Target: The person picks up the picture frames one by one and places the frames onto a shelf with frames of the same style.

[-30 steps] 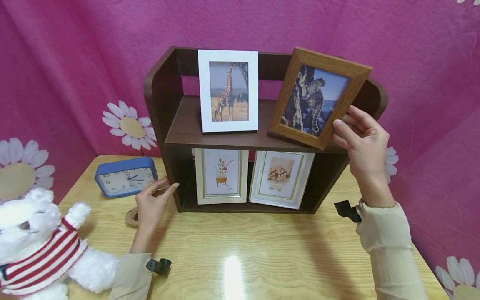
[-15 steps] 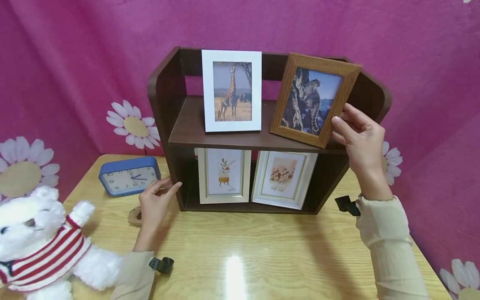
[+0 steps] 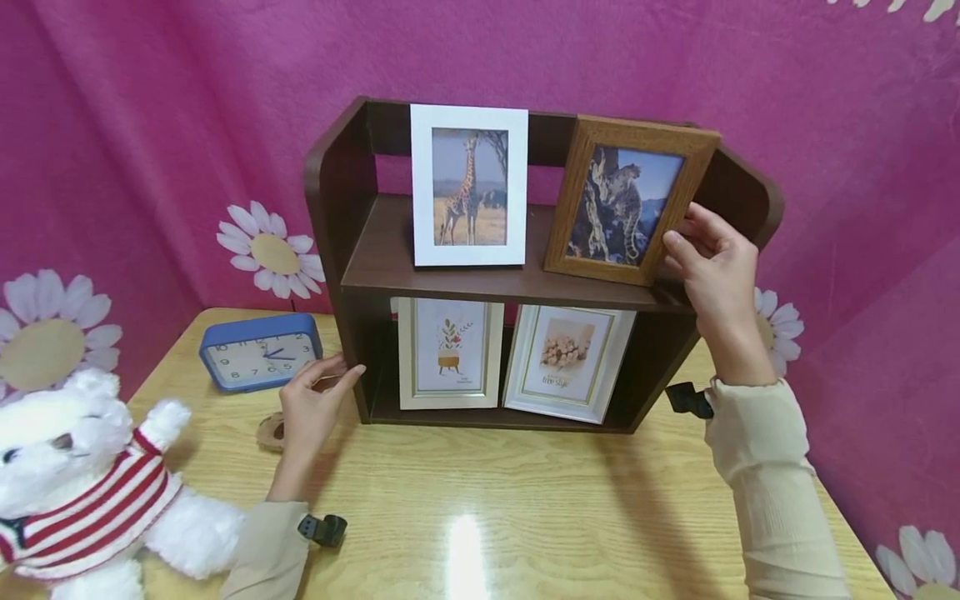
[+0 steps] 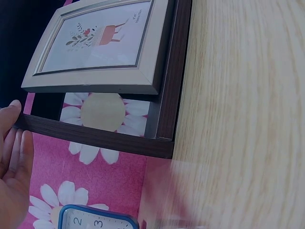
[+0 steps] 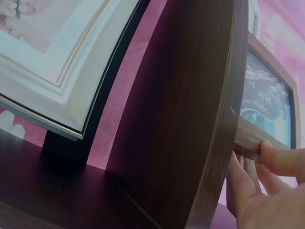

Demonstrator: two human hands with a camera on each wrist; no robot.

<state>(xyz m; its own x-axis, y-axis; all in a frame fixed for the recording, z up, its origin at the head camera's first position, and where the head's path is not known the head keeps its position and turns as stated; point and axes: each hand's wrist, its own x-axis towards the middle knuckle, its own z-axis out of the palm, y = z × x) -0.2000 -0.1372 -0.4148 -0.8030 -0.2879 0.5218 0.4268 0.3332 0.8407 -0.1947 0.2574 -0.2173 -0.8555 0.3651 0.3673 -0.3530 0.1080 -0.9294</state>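
Note:
A brown wooden photo frame with a leopard picture is on the upper board of the dark brown shelf, at the right, slightly tilted. My right hand pinches its right edge, thumb in front and fingers behind, also visible in the right wrist view. My left hand holds the front edge of the shelf's left side panel; in the left wrist view, thumb and fingers lie on either side of that panel. A white photo frame with a giraffe stands left of the brown one.
On the lower level stand a cream photo frame and a white-and-gold photo frame. Left of the shelf are a blue clock, a small wooden object and a white teddy bear. A pink curtain hangs behind.
My right hand has lowered the brown photo frame slightly and turned it more upright, its top right corner shifting left. My left hand stays on the shelf's side panel.

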